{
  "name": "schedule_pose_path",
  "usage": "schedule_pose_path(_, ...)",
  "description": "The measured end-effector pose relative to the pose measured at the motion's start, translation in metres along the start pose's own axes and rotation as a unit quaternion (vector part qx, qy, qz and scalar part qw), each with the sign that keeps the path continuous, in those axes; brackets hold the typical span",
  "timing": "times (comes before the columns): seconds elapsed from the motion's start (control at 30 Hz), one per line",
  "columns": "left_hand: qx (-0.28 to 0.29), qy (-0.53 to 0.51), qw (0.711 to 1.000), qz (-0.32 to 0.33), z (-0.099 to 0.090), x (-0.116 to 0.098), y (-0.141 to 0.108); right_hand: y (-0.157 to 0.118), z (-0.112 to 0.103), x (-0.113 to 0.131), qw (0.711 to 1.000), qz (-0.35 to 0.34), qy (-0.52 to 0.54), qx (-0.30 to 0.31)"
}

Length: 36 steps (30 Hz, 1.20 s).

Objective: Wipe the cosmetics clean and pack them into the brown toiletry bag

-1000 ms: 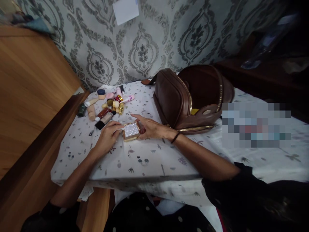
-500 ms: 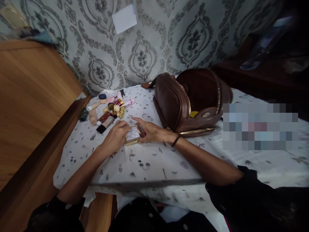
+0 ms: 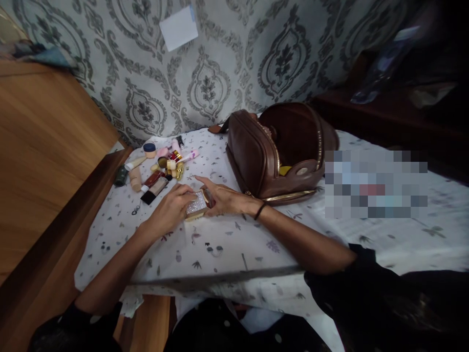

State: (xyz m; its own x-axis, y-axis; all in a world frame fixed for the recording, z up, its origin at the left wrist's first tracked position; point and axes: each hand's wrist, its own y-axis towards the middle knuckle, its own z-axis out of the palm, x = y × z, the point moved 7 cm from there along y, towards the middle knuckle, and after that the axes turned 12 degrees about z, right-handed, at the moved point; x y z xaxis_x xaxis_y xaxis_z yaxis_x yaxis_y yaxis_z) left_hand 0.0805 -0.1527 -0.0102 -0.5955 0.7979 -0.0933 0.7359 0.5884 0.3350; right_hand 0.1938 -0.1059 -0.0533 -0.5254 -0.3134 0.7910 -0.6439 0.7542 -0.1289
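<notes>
A small glittery silver box (image 3: pixel 197 205) with gold edges is between my two hands, just above or on the patterned cloth. My left hand (image 3: pixel 176 206) grips its left side, fingers bent over the top. My right hand (image 3: pixel 223 198) closes round its right end, index finger stretched out toward the back. Something dark red shows at that end, mostly hidden by the fingers. Beyond my left hand lies a heap of cosmetics: a black-capped tube (image 3: pixel 156 190), a beige tube (image 3: pixel 135 179), a blue-lidded jar (image 3: pixel 149 150) and several small items.
A brown leather bag (image 3: pixel 252 156) stands unzipped behind my right forearm, something yellow inside. The white printed cloth (image 3: pixel 220 234) covers the table. A wooden panel (image 3: pixel 47 161) borders the left. A plastic bottle (image 3: pixel 384 68) lies at the far right; a patch of the cloth is blurred out.
The whole view has shifted slightly, so things appear a little further left. Both hands keep the same hold on the box.
</notes>
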Motion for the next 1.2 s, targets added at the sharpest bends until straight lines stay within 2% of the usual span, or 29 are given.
schedule_pose_path(0.17,-0.018,-0.008,0.999,-0.028,-0.011,0.003,-0.028,0.001,-0.001,-0.002,1.000,-0.002,0.007,-0.011)
schedule_pose_path(0.3,-0.018,-0.015,0.999,-0.044,-0.012,0.006,-0.035,0.000,-0.001,-0.001,1.000,-0.011,0.002,-0.012)
schedule_pose_path(0.4,-0.016,-0.001,1.000,-0.016,-0.011,0.000,-0.026,0.000,0.000,0.000,1.000,-0.013,0.006,-0.012)
schedule_pose_path(0.63,0.026,-0.004,0.999,0.041,0.010,-0.018,0.018,-0.001,0.000,0.002,1.000,-0.029,0.010,-0.006)
schedule_pose_path(0.73,0.034,-0.008,0.998,0.049,0.013,-0.021,0.025,-0.001,0.000,0.001,1.000,-0.022,0.000,-0.008)
schedule_pose_path(0.9,0.025,-0.032,0.997,0.058,0.002,-0.022,0.003,0.002,0.002,-0.002,1.000,-0.013,-0.007,-0.006)
schedule_pose_path(1.07,-0.007,-0.039,0.999,0.020,-0.013,-0.015,-0.030,0.003,0.001,-0.002,0.999,-0.026,-0.012,-0.017)
schedule_pose_path(1.2,-0.018,-0.030,0.999,0.012,-0.014,-0.016,-0.036,0.003,0.001,-0.005,1.000,-0.010,-0.011,-0.016)
